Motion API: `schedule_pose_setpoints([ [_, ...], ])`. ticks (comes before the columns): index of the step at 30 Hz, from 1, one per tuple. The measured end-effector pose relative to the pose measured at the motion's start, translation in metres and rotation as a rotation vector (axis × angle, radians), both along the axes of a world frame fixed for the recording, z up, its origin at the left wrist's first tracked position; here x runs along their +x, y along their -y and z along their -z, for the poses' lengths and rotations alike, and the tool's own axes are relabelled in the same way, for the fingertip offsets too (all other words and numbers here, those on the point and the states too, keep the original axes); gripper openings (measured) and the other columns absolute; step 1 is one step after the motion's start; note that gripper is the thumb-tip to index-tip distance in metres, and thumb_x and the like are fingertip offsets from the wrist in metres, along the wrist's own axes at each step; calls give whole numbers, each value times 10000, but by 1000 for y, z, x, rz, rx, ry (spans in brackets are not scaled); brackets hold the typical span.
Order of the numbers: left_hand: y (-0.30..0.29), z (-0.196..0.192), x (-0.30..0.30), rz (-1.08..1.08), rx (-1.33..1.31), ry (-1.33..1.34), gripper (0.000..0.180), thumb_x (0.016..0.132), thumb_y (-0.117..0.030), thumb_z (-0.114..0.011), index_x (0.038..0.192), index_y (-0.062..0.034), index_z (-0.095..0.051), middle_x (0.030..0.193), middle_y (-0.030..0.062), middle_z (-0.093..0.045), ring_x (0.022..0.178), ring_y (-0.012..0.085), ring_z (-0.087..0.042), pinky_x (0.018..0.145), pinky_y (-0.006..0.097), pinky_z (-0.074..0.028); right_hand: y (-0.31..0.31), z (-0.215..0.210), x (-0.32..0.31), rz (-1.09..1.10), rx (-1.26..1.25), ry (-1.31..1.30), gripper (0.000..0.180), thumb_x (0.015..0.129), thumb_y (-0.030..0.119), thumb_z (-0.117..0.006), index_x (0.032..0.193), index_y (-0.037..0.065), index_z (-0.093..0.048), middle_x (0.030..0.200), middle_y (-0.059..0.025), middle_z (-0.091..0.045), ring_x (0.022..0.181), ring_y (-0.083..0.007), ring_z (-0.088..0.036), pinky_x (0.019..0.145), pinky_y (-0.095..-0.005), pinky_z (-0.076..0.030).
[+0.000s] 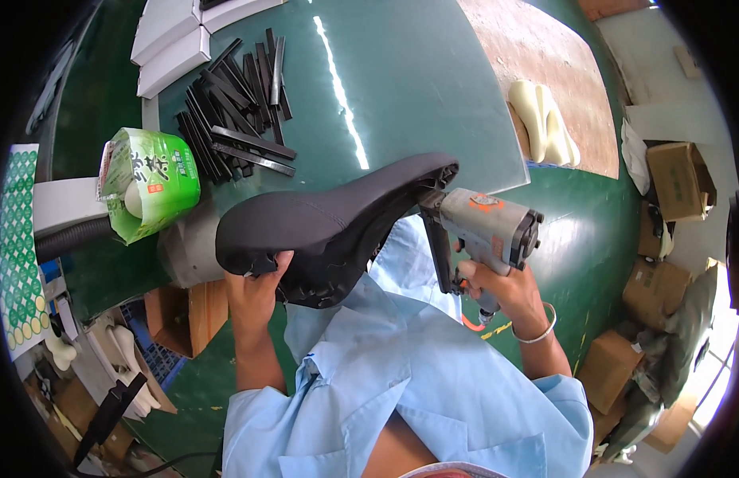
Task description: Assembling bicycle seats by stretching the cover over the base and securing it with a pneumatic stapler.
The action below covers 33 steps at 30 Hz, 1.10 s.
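Observation:
A black bicycle saddle [314,213] is held up in front of me, its wide rear to the left and its narrow nose to the right. My left hand [258,288] grips the wide end from below, the thumb pressed on its edge. In my right hand [509,288] is a grey pneumatic staple gun [485,227] with orange markings, my fingers wrapped round its handle. The gun's front end is at the underside of the saddle's nose; whether it touches is hard to tell. An orange hose shows at the handle's base.
Several black staple strips [234,111] lie piled on the green table [409,88]. White boxes [174,60] stand at the back left, with a green carton [158,179] nearer. Cream saddle-shaped foam pieces [541,123] rest on a board at right. Cardboard boxes [680,182] line the right side.

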State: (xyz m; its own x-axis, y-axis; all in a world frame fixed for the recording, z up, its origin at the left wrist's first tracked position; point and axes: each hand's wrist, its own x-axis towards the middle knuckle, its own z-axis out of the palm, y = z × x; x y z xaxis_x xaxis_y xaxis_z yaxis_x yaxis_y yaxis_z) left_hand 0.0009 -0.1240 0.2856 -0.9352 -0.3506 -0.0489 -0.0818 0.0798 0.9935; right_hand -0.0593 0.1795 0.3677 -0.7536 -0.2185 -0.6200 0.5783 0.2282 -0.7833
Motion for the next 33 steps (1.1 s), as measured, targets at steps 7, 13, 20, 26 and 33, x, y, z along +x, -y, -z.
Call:
schedule_pose_setpoints([
  [7, -1, -5, -3, 24, 79, -72, 322, 723, 96, -667, 1025, 39, -572, 999, 79, -591, 911, 159, -571, 829, 299, -463, 13, -2, 14, -133, 106, -74, 343, 744, 201, -727, 991, 9, -587, 796, -21, -575, 682, -91, -539, 600, -259, -446],
  [13, -7, -11, -8, 8, 232, -108, 283, 726, 104, -663, 993, 39, -591, 992, 77, -604, 914, 154, -578, 800, 306, -479, 13, -10, 18, -296, 57, -264, 401, 745, 236, -742, 1023, -5, -584, 837, -63, -624, 746, -159, -578, 698, -297, -476],
  [20, -7, -15, -11, 1, 172, -91, 268, 733, 8, -715, 982, 29, -619, 932, 70, -639, 866, 140, -592, 792, 283, -463, 21, -8, 22, -506, 188, -341, 409, 734, 231, -746, 1016, -21, -588, 820, -113, -651, 686, -222, -605, 688, -307, -490],
  [26, -7, -16, -9, 51, 217, -39, 283, 744, -43, -720, 999, 26, -618, 910, 63, -650, 843, 127, -589, 798, 281, -457, 27, -4, 29, -571, 187, -372, 381, 717, 185, -746, 1006, -14, -598, 804, -117, -661, 678, -244, -631, 673, -297, -492],
  [33, -6, -31, -35, 2, 163, -18, 315, 766, -133, -718, 1023, 17, -617, 970, 75, -661, 916, 130, -600, 826, 280, -450, 13, -13, 31, -381, 124, -545, 410, 715, 155, -763, 1053, 0, -590, 926, -99, -662, 780, -181, -623, 735, -298, -484],
])
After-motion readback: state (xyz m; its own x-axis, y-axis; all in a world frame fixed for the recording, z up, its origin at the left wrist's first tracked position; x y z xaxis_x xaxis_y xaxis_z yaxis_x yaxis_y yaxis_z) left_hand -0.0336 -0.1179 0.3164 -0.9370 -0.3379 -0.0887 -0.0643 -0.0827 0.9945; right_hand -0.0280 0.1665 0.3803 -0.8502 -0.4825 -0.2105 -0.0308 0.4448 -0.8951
